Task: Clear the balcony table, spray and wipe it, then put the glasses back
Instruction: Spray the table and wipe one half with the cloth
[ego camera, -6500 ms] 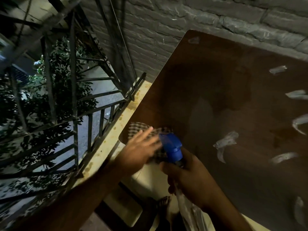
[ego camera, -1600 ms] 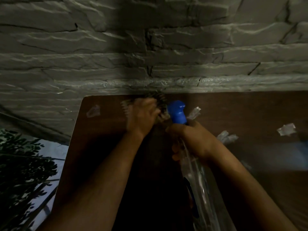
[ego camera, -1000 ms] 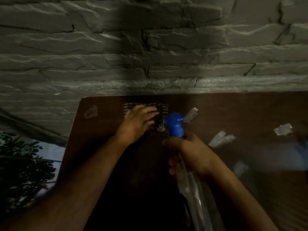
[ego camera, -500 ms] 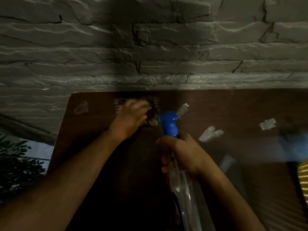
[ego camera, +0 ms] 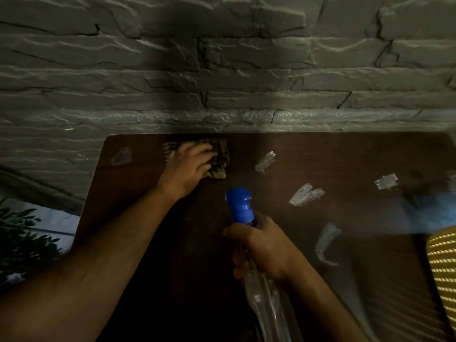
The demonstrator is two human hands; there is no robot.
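Left hand (ego camera: pixel 190 169) fingers curled, pressing checked cloth (ego camera: pixel 219 156) onto dark brown wooden table (ego camera: pixel 345 154); right hand (ego camera: pixel 264 245) grips clear blue-capped spray bottle (ego camera: pixel 240 203).

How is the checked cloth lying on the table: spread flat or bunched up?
Bunched up. The checked cloth sits crumpled under the left hand, near the table's far edge.

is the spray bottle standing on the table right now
No, the right hand grips the spray bottle by its neck and holds it tilted above the table.
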